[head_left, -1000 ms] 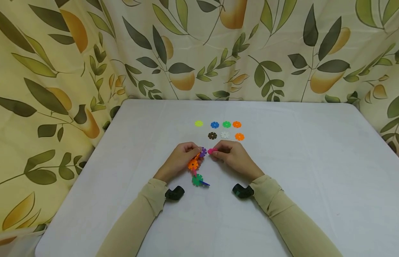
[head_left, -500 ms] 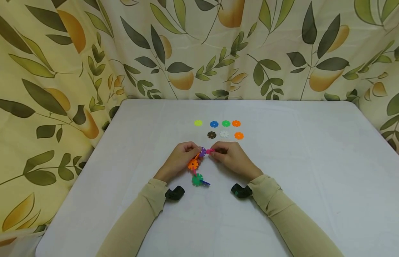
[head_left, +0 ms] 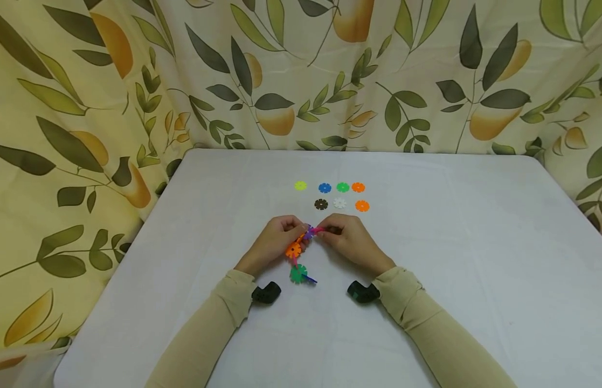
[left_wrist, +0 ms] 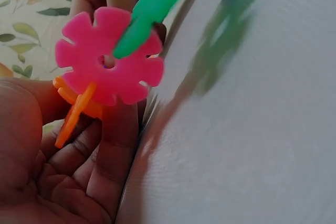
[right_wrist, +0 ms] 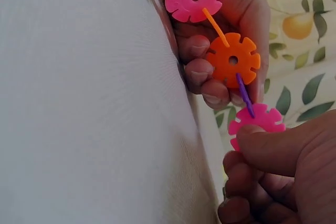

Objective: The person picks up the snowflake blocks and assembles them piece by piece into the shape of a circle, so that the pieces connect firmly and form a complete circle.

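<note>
A chain of slotted plastic flower discs hangs from my left hand (head_left: pixel 276 240), which pinches it near the purple disc (right_wrist: pixel 244 95). Thumb and fingers of my right hand (head_left: pixel 351 242) pinch a pink disc (right_wrist: pixel 269 117), whose slotted edge meets the purple one at an angle. How deep they sit together is unclear. Down the chain come an orange disc (right_wrist: pixel 248 70), another orange disc (left_wrist: pixel 76 114) seen nearly edge-on, a second pink disc (left_wrist: pixel 84 38), a green disc (head_left: pixel 298 274) and a blue disc (head_left: pixel 309 279) at the lower end. Fingers partly cover the purple disc in the head view.
Beyond the hands, loose discs lie flat on the white table (head_left: pixel 451 242): yellow (head_left: pixel 300 186), blue (head_left: pixel 325 188), green (head_left: pixel 343 187), brown (head_left: pixel 321 204), white (head_left: pixel 339 203) and two orange discs (head_left: pixel 362 206). A leaf-patterned curtain (head_left: pixel 301 75) borders the table's far and left sides.
My right hand has moved slightly left, bringing its pink disc across a small gap against the purple disc. The pink disc has turned more edge-on to the head view. My left hand stays nearly still.
</note>
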A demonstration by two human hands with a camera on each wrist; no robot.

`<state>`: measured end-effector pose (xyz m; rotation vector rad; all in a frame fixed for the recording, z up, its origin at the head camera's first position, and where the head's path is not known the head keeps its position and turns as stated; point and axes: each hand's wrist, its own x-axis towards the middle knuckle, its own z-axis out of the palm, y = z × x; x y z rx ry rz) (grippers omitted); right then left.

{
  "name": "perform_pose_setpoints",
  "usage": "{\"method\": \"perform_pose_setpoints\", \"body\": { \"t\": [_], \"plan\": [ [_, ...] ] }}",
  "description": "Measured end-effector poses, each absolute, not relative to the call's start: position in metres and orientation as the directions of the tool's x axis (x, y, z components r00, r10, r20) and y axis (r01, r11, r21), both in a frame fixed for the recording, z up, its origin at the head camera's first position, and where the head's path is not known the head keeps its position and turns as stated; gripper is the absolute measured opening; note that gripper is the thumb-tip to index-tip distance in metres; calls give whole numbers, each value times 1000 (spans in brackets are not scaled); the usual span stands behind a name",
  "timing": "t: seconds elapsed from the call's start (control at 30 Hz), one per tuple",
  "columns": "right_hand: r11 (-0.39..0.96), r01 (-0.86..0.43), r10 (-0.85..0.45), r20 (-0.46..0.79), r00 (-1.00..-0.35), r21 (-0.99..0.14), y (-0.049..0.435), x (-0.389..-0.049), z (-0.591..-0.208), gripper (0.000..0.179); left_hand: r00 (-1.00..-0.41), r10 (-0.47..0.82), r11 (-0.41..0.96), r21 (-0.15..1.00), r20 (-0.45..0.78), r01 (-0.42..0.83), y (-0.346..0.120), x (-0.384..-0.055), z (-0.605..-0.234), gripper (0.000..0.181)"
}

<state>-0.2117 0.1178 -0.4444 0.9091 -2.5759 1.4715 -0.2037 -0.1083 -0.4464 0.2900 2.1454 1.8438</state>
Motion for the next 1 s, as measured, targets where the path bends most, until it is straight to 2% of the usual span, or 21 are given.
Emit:
{"method": "perform_pose_setpoints", "body": {
  "t": [0.23,0.6,0.77,1.0],
  "plan": [
    [373,-546,-468,356,-809,-750,116,-212,-447,13,-929,354,131,989,-108,-65,-107,-204,-447,23],
    [372,-382,-373,241,-896,-846,120,-212,-446,10,-897,423,188,981,-130,-54,-115,-205,-442,25],
    [346,-332,-369,199,-908,-877,121,-213,-446,13,-868,470,196,978,-159,-73,-115,-205,-442,26],
    [326,-320,-371,191,-909,-889,120,-213,-445,13,-867,477,209,977,-144,-47,-116,-206,-442,25]
  ]
}}
